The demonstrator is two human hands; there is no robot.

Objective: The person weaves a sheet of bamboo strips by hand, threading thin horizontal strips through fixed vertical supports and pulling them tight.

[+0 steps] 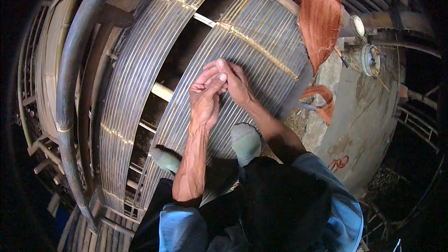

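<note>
My left hand [205,95] and my right hand [238,84] meet above a panel of thin pale slats [254,63]. Fingers and thumbs are pinched together and touch one another; whatever lies between them is too small or hidden to make out. A yellowish lashed band [261,49] crosses the slats beyond my hands. One thin reddish-brown strand [242,27] runs over the panel near that band. To the upper right hangs a wide bundle of reddish-brown fibre [320,23].
Another slatted panel [140,60] lies to the left, across a dark gap. Farther left stands a thick bamboo pole [70,79]. My feet in grey-green socks [246,143] rest at the near panel. A pail [370,59] and a loose fibre strip [326,98] are on the right.
</note>
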